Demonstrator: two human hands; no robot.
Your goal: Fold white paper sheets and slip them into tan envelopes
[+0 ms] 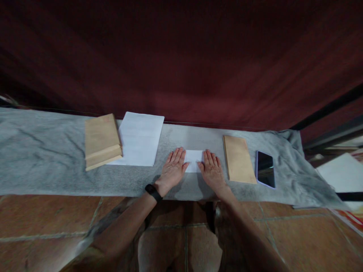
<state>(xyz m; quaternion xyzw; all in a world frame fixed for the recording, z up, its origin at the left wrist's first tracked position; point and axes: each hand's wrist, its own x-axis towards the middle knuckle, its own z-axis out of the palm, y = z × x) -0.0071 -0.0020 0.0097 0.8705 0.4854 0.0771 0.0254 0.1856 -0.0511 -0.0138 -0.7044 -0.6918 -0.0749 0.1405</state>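
A small white sheet of paper [194,161], folded or cut to a rectangle, lies flat on the grey cloth in the middle. My left hand [175,167] rests flat over its left end, fingers stretched out and pointing away from me. Over the right end lies my right hand [211,170], also flat with straight fingers. Both thumbs point inward across the paper, apart from each other. The paper's ends are hidden under the hands. On my left wrist is a black band [154,192].
Grey cloth [136,181] covers a narrow bench before a dark red curtain [181,75]. To the left lie large white sheets [141,138] and a stack of brown envelopes [101,136]. On the right are another brown envelope stack [239,160] and a phone [266,170].
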